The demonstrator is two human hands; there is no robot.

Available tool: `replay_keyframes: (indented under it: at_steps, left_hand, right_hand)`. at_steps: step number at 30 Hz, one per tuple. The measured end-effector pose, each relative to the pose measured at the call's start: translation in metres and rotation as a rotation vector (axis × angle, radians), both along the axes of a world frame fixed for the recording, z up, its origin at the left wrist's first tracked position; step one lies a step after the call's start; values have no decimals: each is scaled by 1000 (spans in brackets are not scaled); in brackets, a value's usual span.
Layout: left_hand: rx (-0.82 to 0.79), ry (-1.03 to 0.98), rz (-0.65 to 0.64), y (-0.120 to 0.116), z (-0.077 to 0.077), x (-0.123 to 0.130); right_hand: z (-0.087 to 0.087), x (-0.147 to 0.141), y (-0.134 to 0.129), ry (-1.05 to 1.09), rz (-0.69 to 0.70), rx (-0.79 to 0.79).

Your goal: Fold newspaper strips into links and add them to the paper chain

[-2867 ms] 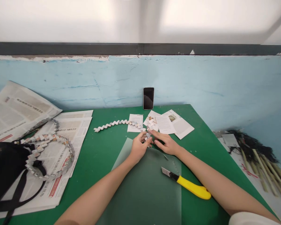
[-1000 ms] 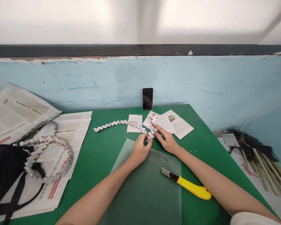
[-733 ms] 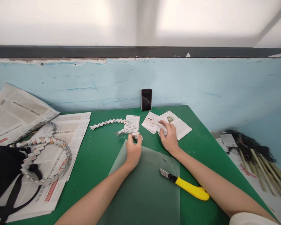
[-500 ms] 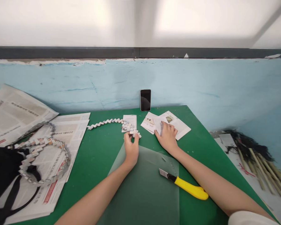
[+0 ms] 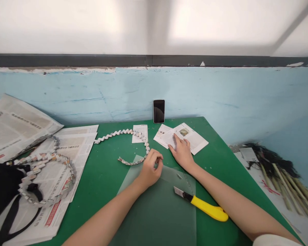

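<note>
A chain of folded paper links [image 5: 123, 132] lies in a curve on the green table, its loose end bent back toward the left. Right beside the curve is my left hand [image 5: 151, 167], fingers loosely curled and a gap between thumb and forefinger, with nothing visible in it. My right hand [image 5: 181, 152] rests with spread fingers on several cut pieces of printed paper [image 5: 199, 140]. Another small printed paper [image 5: 140, 133] lies partly under the chain. A yellow utility knife [image 5: 207, 206], blade out, sits near my right forearm on a translucent sheet [image 5: 154, 212].
Newspapers [image 5: 79, 147] cover the left side, with a coiled paper chain [image 5: 72, 171] and a black strapped object [image 5: 2, 191] on them. A phone [image 5: 158, 111] leans against the blue wall [image 5: 113, 92]. Plant stalks [image 5: 284, 181] lie beyond the table's right edge.
My left hand has let go of the chain's end and moved slightly right and down. The chain now spreads in an open curve. My right hand stays on the papers.
</note>
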State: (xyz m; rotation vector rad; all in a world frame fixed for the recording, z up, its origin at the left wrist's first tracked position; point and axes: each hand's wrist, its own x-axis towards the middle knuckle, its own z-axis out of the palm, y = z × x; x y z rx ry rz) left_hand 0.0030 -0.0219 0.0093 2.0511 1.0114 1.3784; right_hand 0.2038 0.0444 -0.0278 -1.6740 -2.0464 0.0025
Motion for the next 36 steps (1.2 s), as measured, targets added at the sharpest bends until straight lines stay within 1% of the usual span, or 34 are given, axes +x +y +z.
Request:
replay_keyframes:
  at_steps: [2,8,14,17,19,21,23,25,27,29,32,36]
  left_hand:
    - [-44,12,-28,1,0,0]
    - [-193,10,-1,6,-3,-1]
    - [-239,11,14,7,-4,-1]
    - [-260,11,17,8,-5,-1]
    - [-301,-5,28,10,-7,-1]
    - [-389,-64,54,12,-9,0]
    - [-513,-166,70,14,-11,1]
    - [-616,-268,61,16,-13,1]
    - [-662,-332,55,16,-14,2]
    - [-670,-366,74,17,-14,2]
    - [-676,-365,95,18,-13,0]
    - [-649,-402,160,19,-8,-3]
  right_hand:
    - [-2,0,0,-20,30,7]
    - [-7,1,2,-50,92,-12]
    - [-9,2,3,-3,111,-34]
    - [-4,1,1,133,115,-33]
    - [2,1,-2,328,118,-28]
    - [8,2,-5,593,142,-54]
    - [12,4,-7,822,187,-138]
    - [14,7,-8,965,235,-263]
    - [13,9,-7,1043,281,-371]
    - [12,11,-5,1083,318,-423]
    - [11,11,-2,1090,326,-436]
    - [10,12,1,1063,297,-376]
